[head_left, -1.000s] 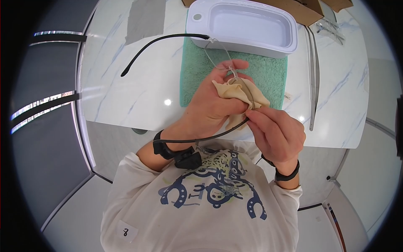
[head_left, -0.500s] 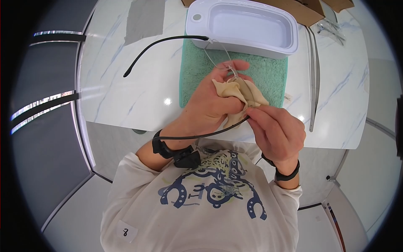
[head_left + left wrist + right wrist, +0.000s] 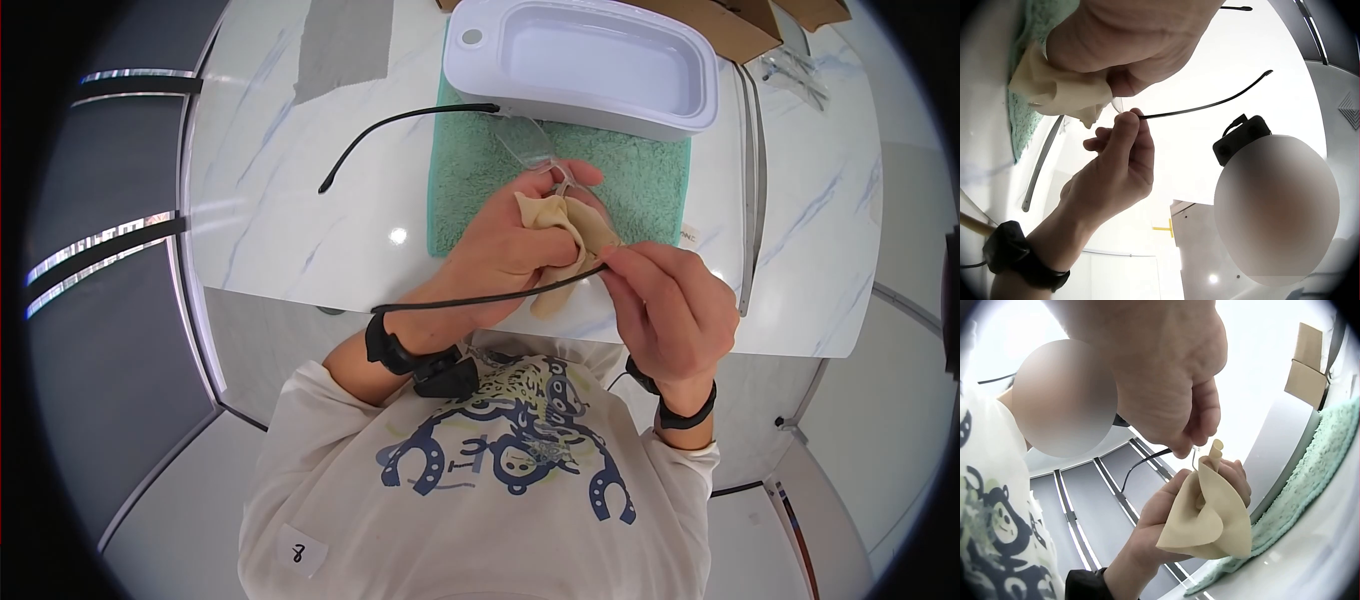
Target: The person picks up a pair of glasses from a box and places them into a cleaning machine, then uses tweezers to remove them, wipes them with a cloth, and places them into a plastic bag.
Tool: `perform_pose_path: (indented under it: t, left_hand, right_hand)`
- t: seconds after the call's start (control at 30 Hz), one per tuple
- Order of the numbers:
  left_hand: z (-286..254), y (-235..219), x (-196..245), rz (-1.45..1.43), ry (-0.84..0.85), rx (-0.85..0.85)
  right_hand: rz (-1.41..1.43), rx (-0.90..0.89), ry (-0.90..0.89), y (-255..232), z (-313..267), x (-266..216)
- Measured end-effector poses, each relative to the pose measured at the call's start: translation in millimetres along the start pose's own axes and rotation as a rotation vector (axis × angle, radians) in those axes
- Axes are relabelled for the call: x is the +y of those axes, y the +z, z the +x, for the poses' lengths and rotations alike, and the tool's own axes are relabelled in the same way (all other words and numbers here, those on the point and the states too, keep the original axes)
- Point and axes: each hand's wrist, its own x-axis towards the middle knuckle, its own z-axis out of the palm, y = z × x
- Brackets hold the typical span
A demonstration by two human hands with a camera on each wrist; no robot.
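Observation:
Clear-lensed glasses with black arms are held over the towel's front edge. In the head view, my left hand (image 3: pixel 490 250) grips a cream cloth (image 3: pixel 545 210) folded about one lens, its thumb pressed on the cloth. The other lens (image 3: pixel 525 143) is uncovered, and its black arm (image 3: pixel 410 118) points left. My right hand (image 3: pixel 685 310) pinches the frame by the near hinge, where the second arm (image 3: pixel 490 299) runs left over my left wrist. In the right wrist view the cloth (image 3: pixel 1216 519) hangs in folds from my left hand (image 3: pixel 1147 525). The covered lens is mostly hidden.
A white open basin (image 3: pixel 600 60) stands at the back on a green towel (image 3: pixel 650 180). Behind it are cardboard boxes (image 3: pixel 725 25). Long grey strips (image 3: pixel 755 200) and a clear packet (image 3: pixel 797 75) lie to the right, a grey patch (image 3: pixel 345 50) back left.
Both hands have shifted slightly right with the glasses. The far arm has swung right and down, and the near arm sits a little higher across my left wrist.

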Motion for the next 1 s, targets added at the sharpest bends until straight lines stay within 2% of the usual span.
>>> perform_pose_path:
  t: [0.43, 0.67, 0.77, 1.0]
  left_hand:
    - [11, -5, -17, -0.023, -0.009, -0.063]
    - [15, 0, -23, 0.006, -0.018, -0.018]
    - [17, 0, -27, -0.050, -0.030, -0.030]
    - [23, 6, -29, 0.014, -0.005, -0.046]
  right_hand:
    - [-0.011, -0.033, 0.037, 0, -3, 11]
    - [-0.017, -0.060, 0.072, -5, -2, 13]
    - [0.005, -0.059, 0.089, -5, -4, 16]
    - [0.009, -0.115, 0.132, -16, 5, 19]
